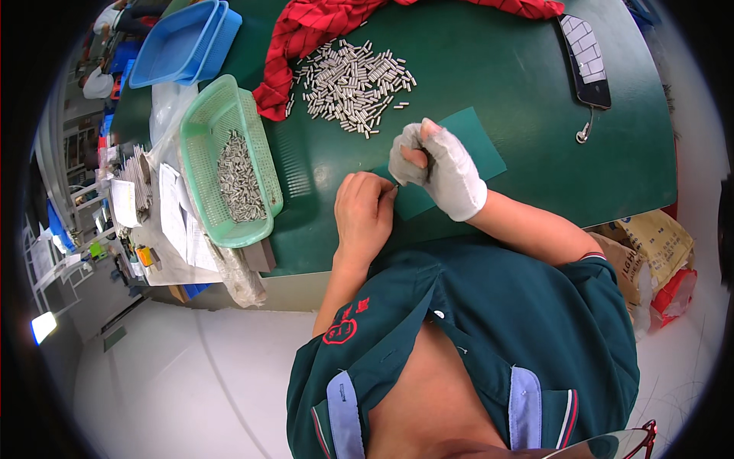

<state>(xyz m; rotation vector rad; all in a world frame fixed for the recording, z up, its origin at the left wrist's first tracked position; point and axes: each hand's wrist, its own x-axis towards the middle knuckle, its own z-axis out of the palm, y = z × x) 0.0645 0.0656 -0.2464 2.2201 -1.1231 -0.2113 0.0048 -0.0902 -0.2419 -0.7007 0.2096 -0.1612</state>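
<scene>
My bare left hand [362, 213] rests low over the green table, its thumb and fingers pressed together. A tiny dark speck shows by those fingertips, too small to name. Close on its right is my right hand [446, 170], in a white fingerless glove, with thumb and fingers curled inward; whatever they may hold is hidden. Both hands are at a flat green sheet [478, 141] on the table. Beyond them lies a loose heap of small silvery metal pins [352, 86]. To the left, a light green plastic basket [273, 183] contains more metal pins [243, 180].
A red cloth with dark lines [306, 29] borders the heap. Blue trays [180, 42] stand at the far left, with papers [174, 210] beside the basket. A phone-like dark device [587, 65] lies at the right. Bags [650, 249] sit beyond the table's right edge.
</scene>
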